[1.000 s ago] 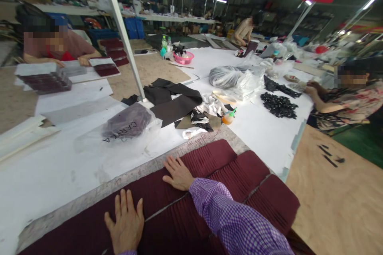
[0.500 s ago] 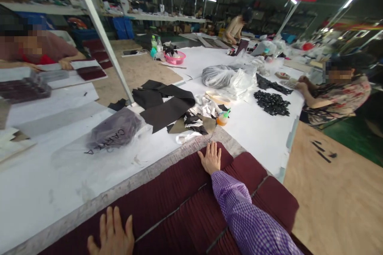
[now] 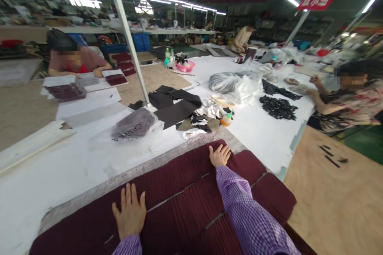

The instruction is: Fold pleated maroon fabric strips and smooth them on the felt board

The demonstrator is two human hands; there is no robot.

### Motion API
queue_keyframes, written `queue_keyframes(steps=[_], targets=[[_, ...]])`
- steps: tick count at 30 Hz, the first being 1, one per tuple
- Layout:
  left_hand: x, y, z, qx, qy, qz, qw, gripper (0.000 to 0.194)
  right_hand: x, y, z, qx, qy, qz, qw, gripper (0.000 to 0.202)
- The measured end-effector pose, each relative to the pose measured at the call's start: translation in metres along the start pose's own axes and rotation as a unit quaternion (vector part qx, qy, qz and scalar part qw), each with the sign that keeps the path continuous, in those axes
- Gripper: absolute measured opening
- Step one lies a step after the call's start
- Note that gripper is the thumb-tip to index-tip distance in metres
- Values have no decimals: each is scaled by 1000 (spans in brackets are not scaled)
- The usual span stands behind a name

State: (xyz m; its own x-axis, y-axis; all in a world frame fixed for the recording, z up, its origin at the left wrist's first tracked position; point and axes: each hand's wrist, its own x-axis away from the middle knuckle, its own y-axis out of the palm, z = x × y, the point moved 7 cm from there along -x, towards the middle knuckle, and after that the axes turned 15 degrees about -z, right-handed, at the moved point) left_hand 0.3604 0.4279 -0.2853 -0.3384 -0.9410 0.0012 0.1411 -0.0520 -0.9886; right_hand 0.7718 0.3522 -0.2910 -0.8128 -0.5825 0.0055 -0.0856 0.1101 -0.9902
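Rows of overlapping dark maroon fabric pieces [image 3: 179,215] lie fanned out on a stained grey board [image 3: 98,186] in front of me. My left hand [image 3: 131,212] rests flat on the row farthest from me, towards its left part, fingers spread. Near the far right end of that same row, my right hand [image 3: 219,155] lies palm down with its fingers apart. Neither hand grips anything. Narrow grey gaps show between the rows. Purple checked sleeves cover both my arms.
Beyond the board are a plastic-wrapped bundle [image 3: 134,123], black strips [image 3: 179,109], a small orange glue bottle [image 3: 226,118] and a pile of black pieces [image 3: 278,107]. A metal post [image 3: 128,40] rises at the left. Co-workers sit at left and right; a plywood table [image 3: 338,195] adjoins on the right.
The view has swung left. My left hand has come further into view, with its sleeve now showing, and my right hand has shifted slightly along the row. Both stay flat on the fabric.
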Motion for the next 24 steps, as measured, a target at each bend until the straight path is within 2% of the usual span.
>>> queue_keyframes(steps=[2,5,9,12,14,17,24], targets=[[0,0,0,0,0,10,1000,56,0,5,1,2,-4,-11,1000,79],[0,-2,1,-4,-3,16,1000,57,-12,5,2,12,-61,-50,997,67],[0,-2,2,2,-2,10,1000,57,-44,-21,27,26,-156,-94,983,40],[-1,-1,1,10,0,7,1000,58,-68,-44,48,44,-209,-110,971,31],[-2,-1,0,11,-2,8,1000,59,-80,-50,52,60,-249,-136,957,26],[-4,0,0,7,-4,7,1000,59,-87,-48,40,83,-307,-175,932,24],[-4,6,-9,-9,-12,-13,1000,58,-77,-24,-21,94,-453,-249,851,24]])
